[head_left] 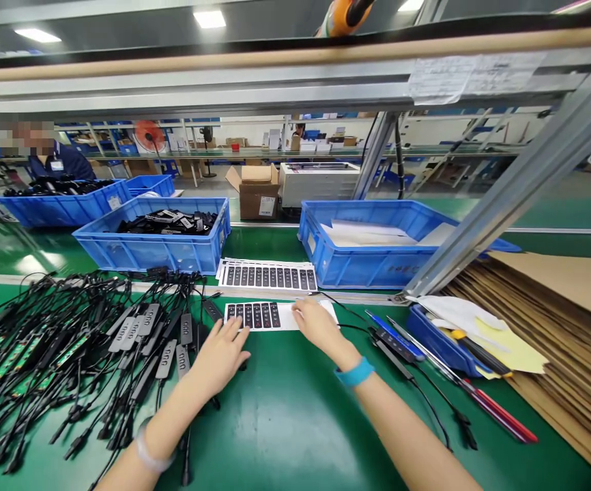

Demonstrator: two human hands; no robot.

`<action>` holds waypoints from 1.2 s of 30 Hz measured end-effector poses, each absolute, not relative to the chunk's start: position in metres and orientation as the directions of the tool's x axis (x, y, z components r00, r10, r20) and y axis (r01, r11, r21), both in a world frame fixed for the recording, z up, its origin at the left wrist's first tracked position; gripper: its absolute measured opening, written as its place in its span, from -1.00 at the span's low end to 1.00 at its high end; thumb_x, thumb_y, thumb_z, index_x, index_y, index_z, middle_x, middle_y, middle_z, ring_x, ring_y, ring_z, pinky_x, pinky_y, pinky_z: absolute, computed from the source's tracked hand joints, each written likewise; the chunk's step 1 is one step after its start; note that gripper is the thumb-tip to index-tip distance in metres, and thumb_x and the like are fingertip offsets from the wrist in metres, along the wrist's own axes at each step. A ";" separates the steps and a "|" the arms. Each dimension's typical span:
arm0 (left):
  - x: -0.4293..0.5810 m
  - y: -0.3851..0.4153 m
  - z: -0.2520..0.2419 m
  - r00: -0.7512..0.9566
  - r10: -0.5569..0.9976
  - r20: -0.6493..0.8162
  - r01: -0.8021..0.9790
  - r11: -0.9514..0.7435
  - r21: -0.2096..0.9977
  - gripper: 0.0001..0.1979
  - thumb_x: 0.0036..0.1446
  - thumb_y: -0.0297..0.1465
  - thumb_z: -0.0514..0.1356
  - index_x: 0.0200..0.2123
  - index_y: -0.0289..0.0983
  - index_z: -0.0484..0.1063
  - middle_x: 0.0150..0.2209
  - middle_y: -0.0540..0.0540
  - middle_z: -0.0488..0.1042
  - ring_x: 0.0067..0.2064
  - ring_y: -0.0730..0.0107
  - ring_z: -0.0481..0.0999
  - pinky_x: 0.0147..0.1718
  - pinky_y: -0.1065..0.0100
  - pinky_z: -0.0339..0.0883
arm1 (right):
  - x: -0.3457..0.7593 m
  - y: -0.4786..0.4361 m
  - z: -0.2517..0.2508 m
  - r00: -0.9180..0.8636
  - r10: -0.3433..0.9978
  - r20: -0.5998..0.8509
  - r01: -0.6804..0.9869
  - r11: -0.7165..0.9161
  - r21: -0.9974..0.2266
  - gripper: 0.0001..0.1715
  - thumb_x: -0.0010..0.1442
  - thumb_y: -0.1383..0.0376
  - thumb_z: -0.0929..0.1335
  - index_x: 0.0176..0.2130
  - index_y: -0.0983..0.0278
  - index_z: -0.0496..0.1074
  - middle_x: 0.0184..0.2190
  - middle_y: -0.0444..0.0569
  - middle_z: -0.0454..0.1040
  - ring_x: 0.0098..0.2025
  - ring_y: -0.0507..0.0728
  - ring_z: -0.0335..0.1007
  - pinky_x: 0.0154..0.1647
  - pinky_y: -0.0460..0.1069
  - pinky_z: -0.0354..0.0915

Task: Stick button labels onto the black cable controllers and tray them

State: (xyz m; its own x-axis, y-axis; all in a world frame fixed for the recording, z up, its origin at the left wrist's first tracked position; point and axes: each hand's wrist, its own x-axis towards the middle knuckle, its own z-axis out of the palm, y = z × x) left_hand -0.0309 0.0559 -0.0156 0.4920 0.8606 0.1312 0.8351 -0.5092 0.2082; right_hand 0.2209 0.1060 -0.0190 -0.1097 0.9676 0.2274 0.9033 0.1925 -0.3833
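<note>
My left hand [221, 354] lies on the green bench, fingers stretched toward the near edge of a white sticker sheet [275, 316] carrying several black labels. My right hand [316, 326], with a blue band at the wrist, rests on the blank right part of that sheet, fingers curled at its surface; whether it pinches a label is hidden. A black controller sits under the left palm. A second, fuller label sheet stack [269, 276] lies just beyond.
A heap of black cabled controllers [70, 341] covers the left. Blue bins [157, 249] [372, 262] stand behind. Pens and a small blue tray [443, 341] lie right, beside stacked cardboard [566, 327]. Another person sits far left.
</note>
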 end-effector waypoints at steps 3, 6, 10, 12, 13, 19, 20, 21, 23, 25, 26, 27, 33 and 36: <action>-0.011 0.063 -0.026 0.537 0.839 0.089 0.807 -0.542 0.234 -0.47 0.17 -0.33 0.24 0.20 -0.30 0.29 0.29 -0.38 0.21 0.31 -0.07 0.17 0.24 -0.10 0.07 | 0.194 0.124 -0.029 -0.143 0.951 0.275 0.839 0.264 -0.476 -0.80 0.32 0.32 0.32 -0.07 0.30 0.46 -0.09 0.04 0.48 -0.09 0.17 0.44 -0.07 0.08 0.37; -0.006 0.064 -0.034 0.527 0.847 0.066 0.812 -0.525 0.256 -0.46 0.19 -0.27 0.23 0.19 -0.33 0.30 0.26 -0.44 0.24 0.28 -0.13 0.23 0.20 -0.11 0.14 | 0.184 0.131 -0.037 -0.140 0.934 0.330 0.754 0.316 -0.576 -0.80 0.30 0.22 0.35 -0.16 0.30 0.47 -0.14 0.00 0.49 -0.15 0.14 0.45 -0.11 0.10 0.39; -0.009 0.063 -0.031 0.478 0.876 0.068 0.830 -0.476 0.292 -0.52 0.19 -0.25 0.22 0.15 -0.30 0.35 0.23 -0.37 0.31 0.25 -0.09 0.30 0.19 -0.03 0.18 | 0.192 0.125 -0.035 -0.071 0.908 0.412 0.602 0.368 -0.709 -0.76 0.25 0.22 0.33 -0.40 0.29 0.45 -0.37 -0.02 0.46 -0.30 0.14 0.41 -0.24 0.02 0.34; -0.012 0.069 -0.025 0.425 0.902 0.075 0.847 -0.425 0.319 -0.60 0.19 -0.26 0.21 0.07 -0.24 0.41 0.15 -0.29 0.41 0.18 0.02 0.39 0.14 0.11 0.25 | 0.202 0.114 -0.028 0.014 0.896 0.444 0.526 0.370 -0.765 -0.72 0.27 0.16 0.28 -0.37 0.27 0.42 -0.35 -0.02 0.44 -0.29 0.13 0.38 -0.30 -0.01 0.32; -0.013 0.074 -0.022 0.371 0.925 0.083 0.865 -0.377 0.330 -0.66 0.21 -0.28 0.19 0.03 -0.24 0.43 0.10 -0.28 0.45 0.13 0.04 0.43 0.09 0.14 0.30 | 0.208 0.107 -0.023 0.060 0.890 0.452 0.497 0.367 -0.787 -0.70 0.29 0.13 0.25 -0.35 0.27 0.40 -0.35 -0.02 0.43 -0.29 0.13 0.37 -0.33 -0.02 0.31; -0.030 0.113 -0.012 -0.137 0.984 0.118 0.890 0.070 0.450 -0.63 0.12 -0.37 0.19 -0.08 -0.56 0.38 -0.15 -0.60 0.46 0.02 -0.36 0.45 -0.07 -0.11 0.31 | 0.229 0.056 -0.005 0.212 0.915 0.345 0.231 0.296 -0.927 -0.71 0.24 0.07 0.31 -0.33 0.24 0.37 -0.49 -0.14 0.32 -0.47 0.05 0.22 -0.44 -0.05 0.20; -0.034 0.118 -0.011 -0.187 0.976 0.108 0.863 0.111 0.493 -0.61 0.06 -0.38 0.24 -0.10 -0.56 0.39 -0.20 -0.58 0.48 0.01 -0.39 0.45 -0.06 -0.12 0.30 | 0.230 0.049 -0.006 0.211 0.924 0.319 0.203 0.278 -0.939 -0.71 0.22 0.07 0.32 -0.33 0.24 0.37 -0.50 -0.15 0.31 -0.48 0.05 0.21 -0.44 -0.05 0.19; -0.038 0.122 -0.009 -0.229 0.968 0.099 0.829 0.140 0.542 -0.60 0.00 -0.39 0.28 -0.12 -0.55 0.40 -0.23 -0.55 0.50 0.01 -0.39 0.46 -0.05 -0.12 0.28 | 0.231 0.043 -0.007 0.208 0.931 0.299 0.191 0.262 -0.946 -0.71 0.22 0.07 0.33 -0.33 0.24 0.37 -0.50 -0.15 0.31 -0.49 0.05 0.20 -0.45 -0.05 0.18; -0.048 0.126 -0.002 -0.300 0.950 0.083 0.737 0.176 0.653 -0.59 -0.07 -0.42 0.32 -0.13 -0.50 0.40 -0.26 -0.48 0.52 0.01 -0.36 0.46 -0.03 -0.12 0.28 | 0.232 0.034 -0.012 0.208 0.941 0.265 0.172 0.231 -0.957 -0.71 0.21 0.06 0.34 -0.32 0.24 0.37 -0.50 -0.15 0.32 -0.49 0.05 0.21 -0.45 -0.04 0.19; -0.057 0.127 0.008 -0.358 0.932 0.061 0.605 0.182 0.775 -0.55 -0.07 -0.42 0.33 -0.08 -0.43 0.38 -0.27 -0.36 0.55 -0.01 -0.22 0.50 -0.03 -0.07 0.32 | 0.233 0.027 -0.017 0.215 0.947 0.238 0.147 0.210 -0.967 -0.72 0.22 0.06 0.34 -0.31 0.23 0.36 -0.48 -0.14 0.33 -0.48 0.05 0.24 -0.43 -0.03 0.21; -0.060 0.125 0.013 -0.381 0.924 0.046 0.521 0.173 0.836 -0.55 -0.02 -0.40 0.32 -0.04 -0.40 0.35 -0.28 -0.29 0.55 -0.05 -0.11 0.53 -0.05 -0.02 0.35 | 0.233 0.025 -0.019 0.224 0.948 0.225 0.129 0.201 -0.971 -0.72 0.23 0.07 0.34 -0.31 0.23 0.35 -0.47 -0.14 0.34 -0.48 0.05 0.26 -0.42 -0.03 0.23; -0.062 0.123 0.019 -0.398 0.917 0.029 0.425 0.156 0.892 -0.56 0.04 -0.37 0.28 -0.01 -0.37 0.32 -0.29 -0.23 0.55 -0.10 0.02 0.56 -0.07 0.05 0.39 | 0.233 0.022 -0.020 0.237 0.948 0.212 0.103 0.192 -0.976 -0.73 0.24 0.07 0.33 -0.30 0.22 0.34 -0.45 -0.14 0.35 -0.47 0.04 0.28 -0.41 -0.03 0.24; -0.021 0.078 0.029 -0.315 0.938 -0.147 -0.167 0.098 0.981 -0.82 0.32 -0.39 0.04 -0.11 -0.33 0.38 -0.24 -0.14 0.51 -0.25 0.48 0.54 -0.20 0.44 0.46 | 0.230 0.016 -0.018 0.302 0.942 0.148 -0.115 0.190 -0.975 -0.71 0.20 0.04 0.37 -0.24 0.18 0.31 -0.41 -0.15 0.32 -0.41 0.07 0.35 -0.48 -0.06 0.32; 0.019 0.040 0.013 -0.116 0.952 -0.284 -0.316 0.236 0.919 -0.82 0.20 -0.40 0.22 -0.16 -0.38 0.47 -0.36 -0.11 0.48 -0.41 0.48 0.49 -0.42 0.44 0.45 | 0.230 0.015 -0.017 0.307 0.942 0.137 -0.176 0.197 -0.964 -0.70 0.19 0.05 0.39 -0.23 0.17 0.31 -0.40 -0.15 0.30 -0.41 0.06 0.34 -0.53 -0.08 0.32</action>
State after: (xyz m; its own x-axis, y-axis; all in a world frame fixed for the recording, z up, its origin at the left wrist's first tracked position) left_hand 0.0193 0.0395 0.0133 -0.1165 0.9516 -0.2844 -0.3164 0.2359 0.9188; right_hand 0.2298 0.0146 -0.0170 0.3067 0.9419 0.1367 -0.1764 0.1974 -0.9643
